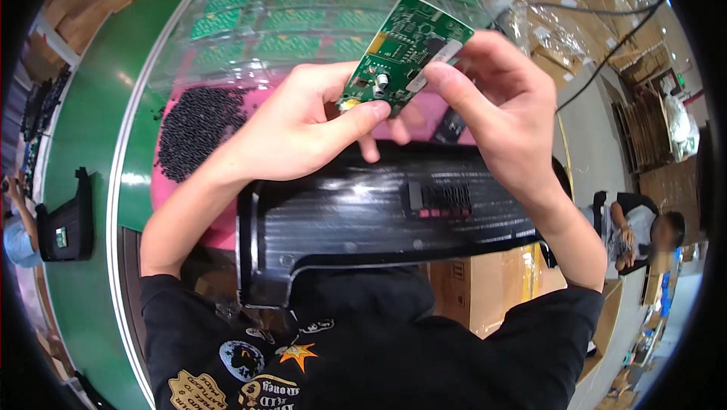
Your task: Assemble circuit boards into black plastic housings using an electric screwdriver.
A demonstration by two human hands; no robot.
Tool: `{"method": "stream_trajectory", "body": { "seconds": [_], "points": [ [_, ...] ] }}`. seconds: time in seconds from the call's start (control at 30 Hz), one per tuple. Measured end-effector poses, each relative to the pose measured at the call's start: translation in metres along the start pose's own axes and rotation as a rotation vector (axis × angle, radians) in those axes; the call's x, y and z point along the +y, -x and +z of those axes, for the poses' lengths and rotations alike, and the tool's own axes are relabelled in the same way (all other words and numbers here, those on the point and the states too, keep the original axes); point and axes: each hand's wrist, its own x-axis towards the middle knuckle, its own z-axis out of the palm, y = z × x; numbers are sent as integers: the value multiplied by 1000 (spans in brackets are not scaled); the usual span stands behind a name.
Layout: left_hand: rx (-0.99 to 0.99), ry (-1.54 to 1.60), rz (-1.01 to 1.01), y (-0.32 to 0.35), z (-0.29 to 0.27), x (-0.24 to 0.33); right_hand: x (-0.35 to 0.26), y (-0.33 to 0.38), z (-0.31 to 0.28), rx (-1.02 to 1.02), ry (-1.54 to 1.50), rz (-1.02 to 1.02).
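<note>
A green circuit board [399, 45] is held up in front of me, tilted, above a long black plastic housing [356, 221]. My left hand [318, 118] pinches its lower corner, thumb on the face beside a small silver component. Along the board's right edge, my right hand [503, 99] grips it with the thumb near a white label strip [437, 62]; some of its fingers are hidden behind. Set in the housing is a black ribbed block [441, 199] with pink bits along its lower edge.
Left on the pink mat [254, 103] lies a heap of small black parts [198, 128]. Behind it are several green boards [291, 20] under clear plastic. A cardboard box [485, 289] stands below the housing. Other people [644, 232] are at right and far left; a black cable hangs at right.
</note>
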Motion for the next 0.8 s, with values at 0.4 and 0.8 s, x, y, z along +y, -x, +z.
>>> {"method": "stream_trajectory", "body": {
  "seconds": [0.4,0.8],
  "points": [
    [-146,-73,-261,-20,39,13,-6,94,-66,29,737,-295],
    [-350,-791,-228,-6,51,-37,42,126,-79,-180,524,254]
  ]
}}
